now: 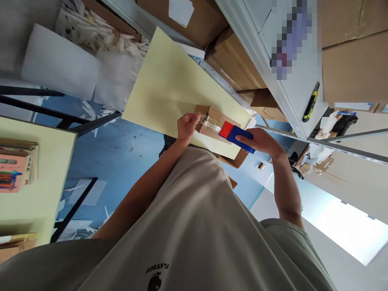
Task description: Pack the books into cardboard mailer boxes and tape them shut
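A small brown cardboard box [212, 117] lies on a pale yellow table [163, 85], with clear tape running across its top. My left hand [187, 126] rests at the box's near-left end, fingers curled and pinching the tape end. My right hand [261, 142] is closed round a blue and red tape dispenser [234, 133], whose red end touches the box's right side.
Grey metal shelving [273, 60] with stacked cardboard boxes [354, 68] stands beside the table. A yellow and black utility knife [311, 103] lies on a shelf. A second yellow table [39, 190] with books is at left. Paper scraps litter the blue floor [121, 149].
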{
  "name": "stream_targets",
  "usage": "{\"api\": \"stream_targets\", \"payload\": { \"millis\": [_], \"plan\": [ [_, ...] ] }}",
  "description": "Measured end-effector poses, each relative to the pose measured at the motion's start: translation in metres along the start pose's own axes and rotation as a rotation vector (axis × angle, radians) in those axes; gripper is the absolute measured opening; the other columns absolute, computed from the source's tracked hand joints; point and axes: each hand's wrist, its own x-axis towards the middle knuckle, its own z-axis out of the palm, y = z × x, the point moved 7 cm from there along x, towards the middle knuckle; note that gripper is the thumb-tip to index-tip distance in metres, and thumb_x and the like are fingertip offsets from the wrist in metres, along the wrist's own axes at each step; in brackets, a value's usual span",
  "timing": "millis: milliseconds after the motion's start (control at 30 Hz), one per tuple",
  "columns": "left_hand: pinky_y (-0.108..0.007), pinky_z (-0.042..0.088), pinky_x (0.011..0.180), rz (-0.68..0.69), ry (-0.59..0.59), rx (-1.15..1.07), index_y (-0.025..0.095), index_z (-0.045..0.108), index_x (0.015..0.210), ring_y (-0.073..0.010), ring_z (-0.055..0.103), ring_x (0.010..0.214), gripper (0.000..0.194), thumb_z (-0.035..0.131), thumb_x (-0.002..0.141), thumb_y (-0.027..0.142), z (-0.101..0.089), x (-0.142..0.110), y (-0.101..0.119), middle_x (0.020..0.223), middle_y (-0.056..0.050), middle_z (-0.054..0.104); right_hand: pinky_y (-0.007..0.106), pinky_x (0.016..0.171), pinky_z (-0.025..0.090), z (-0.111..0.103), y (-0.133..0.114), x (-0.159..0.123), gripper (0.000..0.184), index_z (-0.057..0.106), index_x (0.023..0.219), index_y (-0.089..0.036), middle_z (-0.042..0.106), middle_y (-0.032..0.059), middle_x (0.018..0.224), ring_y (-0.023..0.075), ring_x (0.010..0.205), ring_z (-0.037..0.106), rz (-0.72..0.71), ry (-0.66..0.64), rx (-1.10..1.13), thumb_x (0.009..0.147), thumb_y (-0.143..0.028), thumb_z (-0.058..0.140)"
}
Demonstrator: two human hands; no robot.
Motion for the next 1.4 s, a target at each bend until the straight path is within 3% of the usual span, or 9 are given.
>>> {"api": "stream_targets", "payload": {
  "millis": [133, 433, 633, 767, 833, 1000, 1233, 1400],
  "plan": [
    [-0.030, 0.058, 0.078, 0.015, 0.071, -0.011, 0.022, 0.074, 0.083, -0.0162, 0.070, 0.077, 0.029, 0.094, 0.095, 0.039, -0.001, 0.009, -0.012, 0.081, -0.003, 0.077, 0.034, 0.065, 0.048, 0.005, -0.007, 0.021, 0.082, 0.063, 0.079, -0.025, 0.077, 0.0083, 0.073, 0.0220, 0.065, 0.072, 0.010, -0.004, 0.003, 0.097, -0.105, 0.058],
    [-0.029, 0.053, 0.074, -0.052, 0.161, 0.046, 0.023, 0.072, 0.079, -0.0154, 0.067, 0.072, 0.026, 0.091, 0.095, 0.032, -0.005, 0.025, -0.040, 0.077, -0.001, 0.075, 0.038, 0.073, 0.048, 0.012, -0.011, 0.057, 0.065, 0.069, 0.079, -0.023, 0.077, 0.0096, 0.077, 0.0248, 0.073, 0.073, 0.038, -0.009, -0.114, 0.111, -0.079, 0.067],
    [-0.033, 0.057, 0.080, 0.009, 0.117, 0.160, 0.026, 0.075, 0.082, -0.0197, 0.072, 0.085, 0.032, 0.094, 0.094, 0.050, 0.003, 0.025, -0.043, 0.086, -0.004, 0.078, 0.040, 0.076, 0.048, 0.019, -0.014, 0.070, 0.068, 0.078, 0.087, -0.022, 0.081, 0.0151, 0.084, 0.0324, 0.084, 0.078, 0.022, 0.023, -0.258, 0.110, -0.085, 0.065],
    [-0.030, 0.050, 0.082, 0.004, 0.156, 0.233, 0.022, 0.074, 0.104, -0.0116, 0.067, 0.082, 0.033, 0.095, 0.097, 0.046, -0.008, 0.021, -0.035, 0.086, 0.002, 0.070, 0.041, 0.074, 0.047, 0.021, -0.010, 0.068, 0.071, 0.079, 0.091, -0.021, 0.082, 0.0167, 0.085, 0.0339, 0.086, 0.079, 0.011, 0.061, -0.267, 0.109, -0.088, 0.063],
    [-0.030, 0.051, 0.082, 0.043, 0.131, 0.245, 0.022, 0.073, 0.107, -0.0121, 0.066, 0.080, 0.031, 0.094, 0.098, 0.043, -0.006, 0.018, -0.024, 0.088, 0.002, 0.071, 0.041, 0.072, 0.047, 0.023, -0.005, 0.068, 0.074, 0.079, 0.091, -0.022, 0.081, 0.0162, 0.084, 0.0327, 0.083, 0.077, 0.002, 0.069, -0.250, 0.107, -0.092, 0.062],
    [-0.032, 0.055, 0.080, 0.119, -0.097, 0.303, 0.024, 0.074, 0.092, -0.0182, 0.069, 0.080, 0.029, 0.099, 0.087, 0.036, 0.028, 0.005, -0.005, 0.083, -0.001, 0.076, 0.040, 0.070, 0.045, 0.027, 0.004, 0.075, 0.078, 0.076, 0.086, -0.022, 0.078, 0.0137, 0.078, 0.0282, 0.075, 0.073, -0.030, 0.071, -0.266, 0.106, -0.096, 0.058],
    [-0.033, 0.059, 0.085, 0.127, -0.021, 0.340, 0.025, 0.075, 0.091, -0.0190, 0.073, 0.081, 0.023, 0.095, 0.088, 0.035, 0.034, 0.004, -0.008, 0.084, -0.002, 0.079, 0.040, 0.074, 0.051, 0.032, 0.025, 0.079, 0.072, 0.076, 0.083, -0.022, 0.079, 0.0143, 0.076, 0.0286, 0.074, 0.075, -0.062, 0.007, -0.180, 0.106, -0.090, 0.068],
    [-0.033, 0.060, 0.088, 0.175, 0.021, 0.383, 0.023, 0.078, 0.089, -0.0187, 0.075, 0.084, 0.017, 0.093, 0.087, 0.029, 0.028, 0.003, -0.004, 0.089, -0.003, 0.083, 0.039, 0.070, 0.055, 0.028, 0.075, 0.061, 0.085, 0.075, 0.074, -0.021, 0.081, 0.0135, 0.073, 0.0255, 0.065, 0.075, -0.087, -0.094, -0.015, 0.098, -0.102, 0.066]
  ]
}}
